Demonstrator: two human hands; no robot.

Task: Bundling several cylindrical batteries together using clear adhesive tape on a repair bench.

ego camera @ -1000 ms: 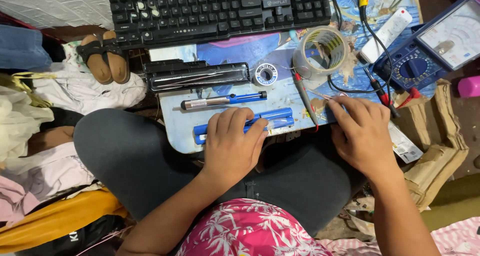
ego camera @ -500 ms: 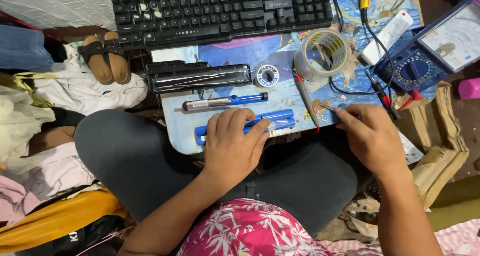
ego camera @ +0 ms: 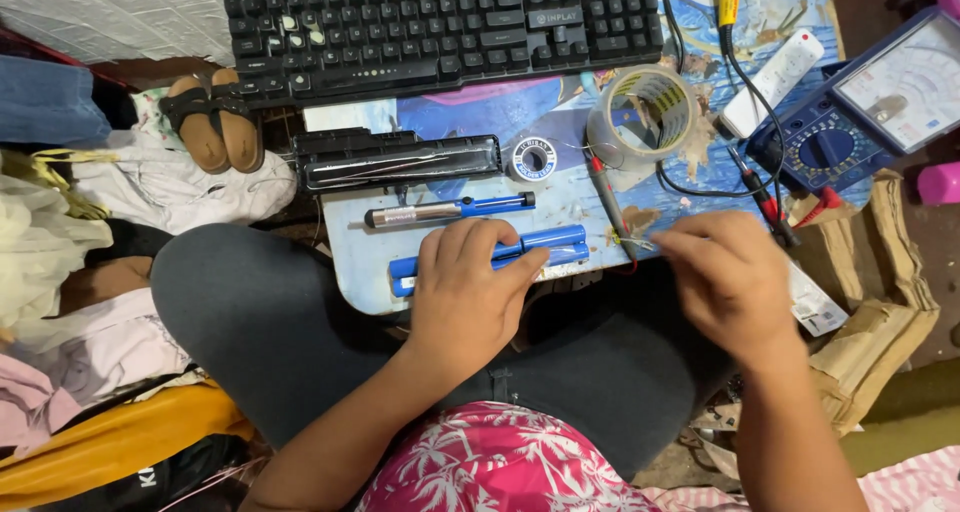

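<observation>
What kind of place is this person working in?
Probably a makeshift home electronics-repair spot, worked on the floor or a low seat. A blue analog multimeter, a solder spool and a black keyboard crowd a small board across the lap, with clothes and sandals piled beside.

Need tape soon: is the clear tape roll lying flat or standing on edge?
Lying flat: the clear tape roll shows its round open core facing up.
</observation>
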